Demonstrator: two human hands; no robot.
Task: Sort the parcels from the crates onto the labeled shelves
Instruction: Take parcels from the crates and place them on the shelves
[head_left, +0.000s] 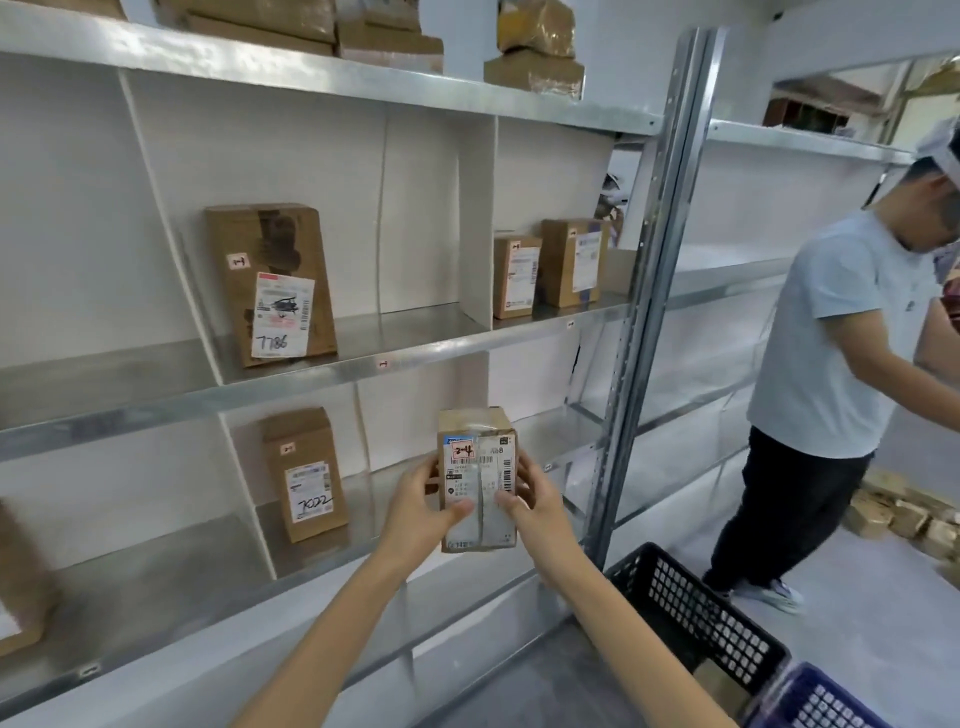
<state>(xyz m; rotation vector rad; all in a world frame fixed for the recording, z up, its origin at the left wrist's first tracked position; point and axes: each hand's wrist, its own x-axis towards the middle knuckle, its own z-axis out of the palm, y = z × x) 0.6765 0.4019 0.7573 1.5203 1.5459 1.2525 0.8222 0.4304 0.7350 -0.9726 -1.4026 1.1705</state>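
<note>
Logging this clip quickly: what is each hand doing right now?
Left hand: grips the left side of the small parcel.
Right hand: grips the same parcel's right side.

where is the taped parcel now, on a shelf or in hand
In hand: left hand and right hand grip the parcel upright before the shelves.

The left-edge parcel (18, 571) is blurred and cut off, the blue crate (818, 699) cropped at bottom
</note>
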